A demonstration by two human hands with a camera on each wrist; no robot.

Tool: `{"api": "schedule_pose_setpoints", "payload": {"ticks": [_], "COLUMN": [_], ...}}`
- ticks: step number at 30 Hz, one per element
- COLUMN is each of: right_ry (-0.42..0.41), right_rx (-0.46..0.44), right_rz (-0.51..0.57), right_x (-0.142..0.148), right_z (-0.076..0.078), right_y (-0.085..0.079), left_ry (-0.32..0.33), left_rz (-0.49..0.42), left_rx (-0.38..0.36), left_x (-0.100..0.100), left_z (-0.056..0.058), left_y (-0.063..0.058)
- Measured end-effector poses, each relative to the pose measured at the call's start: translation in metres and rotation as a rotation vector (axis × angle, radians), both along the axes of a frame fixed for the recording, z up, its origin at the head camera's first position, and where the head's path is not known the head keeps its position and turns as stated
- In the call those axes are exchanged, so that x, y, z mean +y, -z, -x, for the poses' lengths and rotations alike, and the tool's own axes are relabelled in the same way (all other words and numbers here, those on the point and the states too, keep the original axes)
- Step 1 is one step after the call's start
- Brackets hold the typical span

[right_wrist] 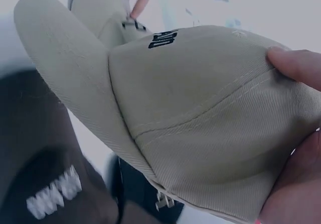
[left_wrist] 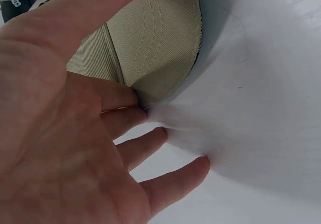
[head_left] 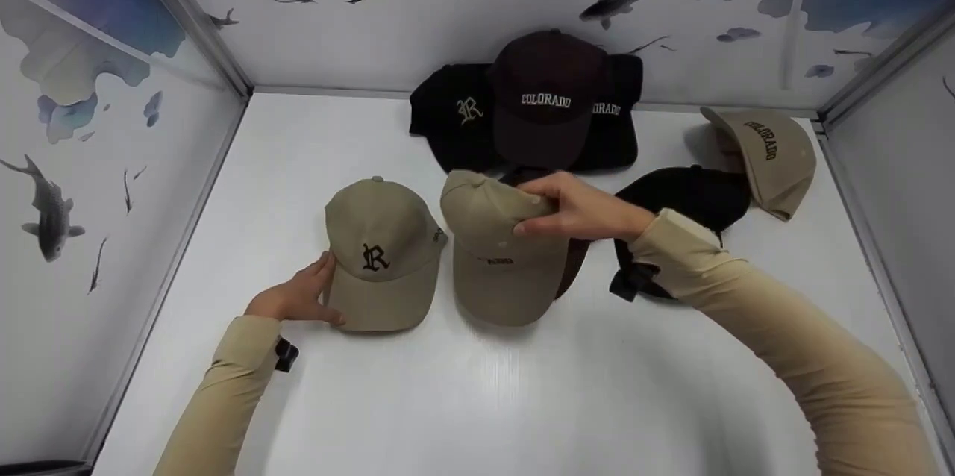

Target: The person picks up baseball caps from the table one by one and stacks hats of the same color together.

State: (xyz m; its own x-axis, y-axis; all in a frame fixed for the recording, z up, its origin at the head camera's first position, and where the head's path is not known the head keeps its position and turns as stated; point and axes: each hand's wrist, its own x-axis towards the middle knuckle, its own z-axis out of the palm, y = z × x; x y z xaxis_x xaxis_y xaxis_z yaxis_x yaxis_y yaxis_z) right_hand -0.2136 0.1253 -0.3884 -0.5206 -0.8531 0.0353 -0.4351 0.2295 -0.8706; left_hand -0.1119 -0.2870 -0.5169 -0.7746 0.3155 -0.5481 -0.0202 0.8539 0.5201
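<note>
A beige cap (head_left: 380, 237) with a dark "R" rests on the white table, its brim facing the front edge. At its left side lies my left hand (head_left: 298, 295), fingers nearly straight, touching the cap near the crown and brim. Close up in the left wrist view, the thumb crosses over that cap's brim (left_wrist: 165, 48) and the other fingers extend over the table. My right hand (head_left: 586, 207) pinches a second beige cap (head_left: 507, 293) by its crown, thumb outside. Its lettering (right_wrist: 163, 39) is partly hidden in the head view. Behind it shows a dark reddish cap (head_left: 576, 267), mostly covered.
At the back wall, a maroon "COLORADO" cap (head_left: 552, 73) overlaps black caps, one with an "R" (head_left: 451, 114). Toward the right sit another black cap (head_left: 690, 196) and a tilted beige "COLORADO" cap (head_left: 783, 155). Fish-printed panels (head_left: 336, 28) enclose the table (head_left: 477, 401).
</note>
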Motion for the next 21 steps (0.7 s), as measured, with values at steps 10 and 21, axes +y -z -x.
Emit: {"api": "schedule_pose_setpoints", "payload": {"ticks": [10,21], "right_ry": [-0.133,-0.180], "right_rx": [-0.086,-0.153], "right_rz": [0.106,0.269], "right_x": [-0.062,-0.117], "right_z": [-0.020,-0.032], "right_y": [0.034,0.063], "left_ry": [0.009,0.012], "left_rz": [-0.006,-0.060], "left_rx": [0.014,0.015], "left_x": [-0.005,-0.011], "left_z": [0.000,0.001], "left_y": [0.001,0.005]}}
